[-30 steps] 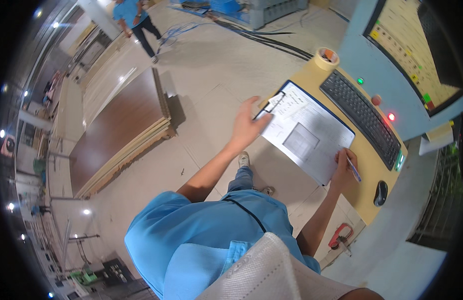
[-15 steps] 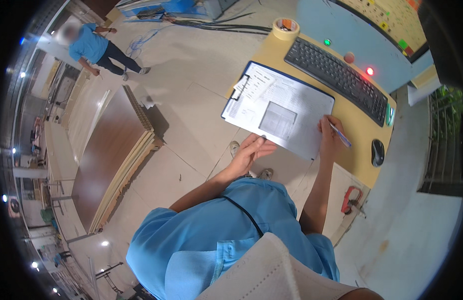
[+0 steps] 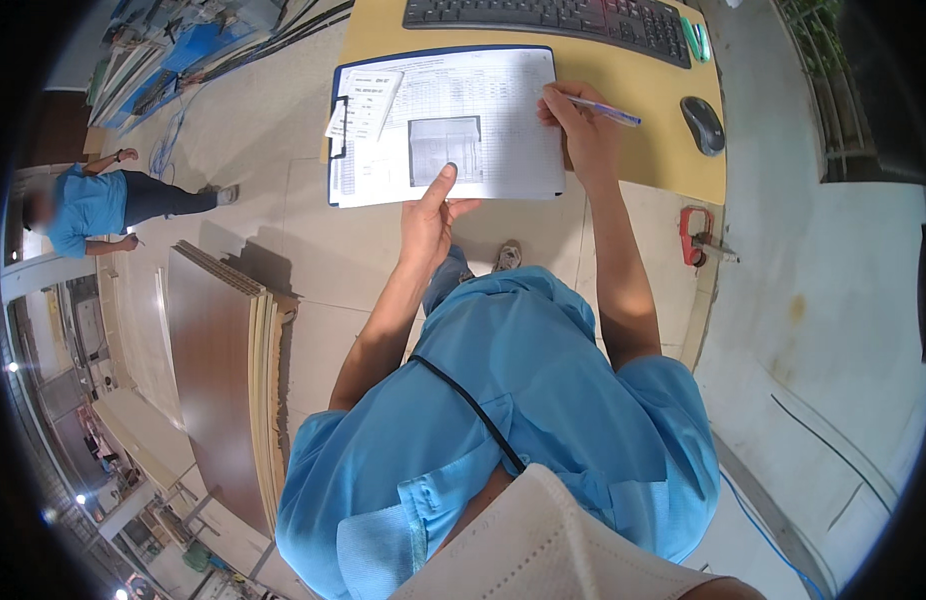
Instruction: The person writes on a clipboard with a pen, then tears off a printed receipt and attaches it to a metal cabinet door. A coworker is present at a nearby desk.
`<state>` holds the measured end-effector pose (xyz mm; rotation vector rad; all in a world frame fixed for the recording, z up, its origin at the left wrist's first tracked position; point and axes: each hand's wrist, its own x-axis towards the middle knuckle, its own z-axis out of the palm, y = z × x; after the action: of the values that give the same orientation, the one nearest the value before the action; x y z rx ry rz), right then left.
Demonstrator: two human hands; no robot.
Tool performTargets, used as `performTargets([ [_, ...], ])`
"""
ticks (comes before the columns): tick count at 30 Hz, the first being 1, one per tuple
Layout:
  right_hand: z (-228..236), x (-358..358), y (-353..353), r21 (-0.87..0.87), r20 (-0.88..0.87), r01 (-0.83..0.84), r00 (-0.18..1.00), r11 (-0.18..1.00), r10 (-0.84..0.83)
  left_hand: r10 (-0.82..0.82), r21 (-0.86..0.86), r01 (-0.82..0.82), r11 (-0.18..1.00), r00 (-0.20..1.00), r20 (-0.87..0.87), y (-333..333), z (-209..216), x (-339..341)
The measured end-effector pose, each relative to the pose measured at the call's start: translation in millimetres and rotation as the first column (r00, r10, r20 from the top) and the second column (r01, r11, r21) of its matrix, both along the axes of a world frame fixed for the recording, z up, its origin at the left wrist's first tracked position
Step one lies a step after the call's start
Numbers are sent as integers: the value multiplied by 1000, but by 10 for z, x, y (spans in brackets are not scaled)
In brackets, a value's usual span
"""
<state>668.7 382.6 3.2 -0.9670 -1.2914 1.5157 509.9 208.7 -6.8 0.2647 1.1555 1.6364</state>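
A dark blue clipboard (image 3: 335,80) lies partly on the yellow desk, its near side sticking out past the desk edge. It carries printed sheets (image 3: 518,130) with tables and a grey picture block. Under the black clip (image 3: 340,128) at its left end are small white slips (image 3: 373,98). My left hand (image 3: 426,228) grips the near edge, thumb on top of the paper and fingers beneath. At the clipboard's right edge, my right hand (image 3: 589,135) pinches a blue and white pen (image 3: 615,111), which points away to the right.
The yellow desk (image 3: 648,140) also bears a black keyboard (image 3: 553,18), a green item (image 3: 695,40) and a black mouse (image 3: 703,126). A red tool (image 3: 694,236) is low by the wall. Brown panels (image 3: 215,360) are stacked at left; another person (image 3: 105,205) stands beyond.
The view has turned, so the clipboard sits straighter and further left in it. My left thumb now presses on the sheet; before, that hand was loosely at the edge. The pen stays in my right hand.
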Motion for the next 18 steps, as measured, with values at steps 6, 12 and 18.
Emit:
performTargets([
  [6, -45, 54, 20, 38, -165, 18, 986, 999, -12, 56, 50, -53, 997, 997, -55, -51, -43, -14],
  [12, 37, 161, -29, 71, -124, 6, 992, 997, 3, 74, 44, -71, 997, 995, -72, -55, -14, 0],
  [18, 86, 149, -68, 63, 112, -146, 984, 987, 138, 57, 17, -56, 998, 995, -85, 12, 3, -33],
])
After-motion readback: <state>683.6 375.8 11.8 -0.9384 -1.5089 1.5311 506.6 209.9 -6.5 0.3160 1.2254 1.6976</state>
